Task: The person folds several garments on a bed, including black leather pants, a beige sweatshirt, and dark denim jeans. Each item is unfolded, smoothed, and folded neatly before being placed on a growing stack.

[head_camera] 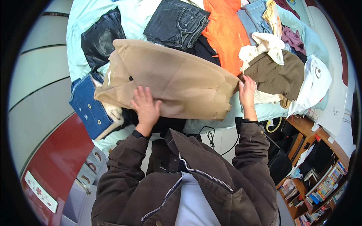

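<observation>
A tan garment (pixel 175 82) of smooth thick fabric lies folded across the bed in front of me, with a small dark spot near its left end. My left hand (pixel 146 106) rests palm down on its near left part, fingers spread and holding nothing. At the garment's right end is my right hand (pixel 248 91), its fingertips against the edge. Whether those fingers pinch the cloth is not clear. A brown garment (pixel 278 72) lies just beyond the right hand, with a cream cloth (pixel 264 46) on its upper side.
Folded black jeans (pixel 175 24), an orange garment (pixel 224 34) and shiny black clothing (pixel 103 39) lie on the pale green bed sheet (pixel 131 17). Blue denim with fleece (pixel 90 107) is at left. A white garment (pixel 314 82) lies right. A bookshelf (pixel 304 189) stands lower right.
</observation>
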Action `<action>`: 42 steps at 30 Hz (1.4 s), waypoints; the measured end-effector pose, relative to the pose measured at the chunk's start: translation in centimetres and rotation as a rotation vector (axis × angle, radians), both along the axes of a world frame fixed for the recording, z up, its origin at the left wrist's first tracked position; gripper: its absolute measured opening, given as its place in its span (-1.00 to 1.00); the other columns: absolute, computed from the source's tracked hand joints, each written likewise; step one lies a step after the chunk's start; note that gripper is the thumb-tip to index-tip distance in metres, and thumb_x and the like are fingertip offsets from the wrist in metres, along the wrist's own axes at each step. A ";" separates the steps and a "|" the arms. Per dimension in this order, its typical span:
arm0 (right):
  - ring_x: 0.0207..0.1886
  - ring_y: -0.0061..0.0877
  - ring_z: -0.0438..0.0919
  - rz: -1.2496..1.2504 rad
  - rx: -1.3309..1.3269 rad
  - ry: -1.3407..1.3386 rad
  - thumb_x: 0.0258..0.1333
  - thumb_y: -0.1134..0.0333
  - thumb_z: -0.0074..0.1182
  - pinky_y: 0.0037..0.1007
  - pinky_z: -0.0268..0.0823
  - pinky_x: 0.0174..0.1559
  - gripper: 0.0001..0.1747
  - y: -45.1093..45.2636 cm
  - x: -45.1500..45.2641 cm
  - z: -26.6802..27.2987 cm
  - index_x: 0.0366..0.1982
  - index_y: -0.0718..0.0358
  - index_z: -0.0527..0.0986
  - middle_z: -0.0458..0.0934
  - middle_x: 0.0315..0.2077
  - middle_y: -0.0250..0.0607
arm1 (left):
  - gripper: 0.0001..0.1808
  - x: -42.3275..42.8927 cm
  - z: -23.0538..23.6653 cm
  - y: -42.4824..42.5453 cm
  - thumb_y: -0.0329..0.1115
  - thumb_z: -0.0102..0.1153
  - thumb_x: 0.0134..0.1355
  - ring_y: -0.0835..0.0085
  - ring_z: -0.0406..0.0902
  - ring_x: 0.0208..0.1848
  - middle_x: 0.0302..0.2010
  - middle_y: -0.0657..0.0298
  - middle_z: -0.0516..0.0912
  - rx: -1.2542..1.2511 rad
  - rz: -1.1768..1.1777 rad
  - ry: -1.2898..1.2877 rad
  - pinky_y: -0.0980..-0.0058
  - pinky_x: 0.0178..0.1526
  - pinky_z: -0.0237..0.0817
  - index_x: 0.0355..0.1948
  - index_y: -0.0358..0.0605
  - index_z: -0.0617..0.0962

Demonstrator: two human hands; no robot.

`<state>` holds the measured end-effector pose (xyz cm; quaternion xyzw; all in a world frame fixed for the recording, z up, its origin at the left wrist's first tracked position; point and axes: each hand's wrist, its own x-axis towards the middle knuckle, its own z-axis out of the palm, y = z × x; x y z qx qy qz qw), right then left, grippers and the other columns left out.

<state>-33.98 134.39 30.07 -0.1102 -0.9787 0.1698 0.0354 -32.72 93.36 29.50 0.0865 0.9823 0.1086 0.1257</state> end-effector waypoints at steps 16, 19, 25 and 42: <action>-0.26 -0.33 0.59 0.370 -0.359 -0.786 -0.22 0.03 0.36 -0.38 0.38 -0.15 -0.37 -1.9 -8.9 1.4 -0.17 0.34 0.51 0.61 -0.35 -0.07 | -0.45 11.1 -8.1 17.7 -0.30 -0.11 0.13 0.47 0.12 0.35 0.27 0.35 0.30 0.077 -0.321 0.269 0.13 0.32 -0.35 0.21 0.09 0.33; -0.26 -0.46 0.58 0.372 -0.459 -0.805 -0.21 0.09 0.36 -0.43 0.38 -0.14 -0.40 -1.6 -9.0 0.6 -0.17 0.36 0.50 0.61 -0.34 -0.13 | -0.47 11.0 -8.8 18.8 -0.32 -0.09 0.11 0.41 0.21 0.30 0.23 0.30 0.34 0.169 -0.271 0.273 0.15 0.29 -0.23 0.18 0.08 0.36; -0.32 -0.61 0.51 0.347 -0.597 -0.830 -0.10 0.21 0.31 -0.49 0.36 -0.21 -0.55 0.0 -8.6 0.0 -0.21 0.35 0.49 0.58 -0.38 -0.29 | -0.38 10.8 -5.1 16.6 -0.47 0.01 -0.01 0.26 0.24 0.28 0.26 0.13 0.30 0.529 -0.273 0.040 0.05 0.22 -0.02 0.17 -0.03 0.36; -0.17 -0.39 0.59 0.067 -1.004 -1.264 -0.01 0.58 0.14 -0.28 0.48 -0.15 -0.46 -8.4 -14.6 10.3 0.08 0.27 0.38 0.54 -0.10 -0.13 | -0.51 11.6 0.4 6.1 -0.31 -0.06 0.30 0.35 0.35 0.19 0.19 0.21 0.39 1.786 0.387 -0.937 0.51 0.21 0.13 0.23 -0.22 0.29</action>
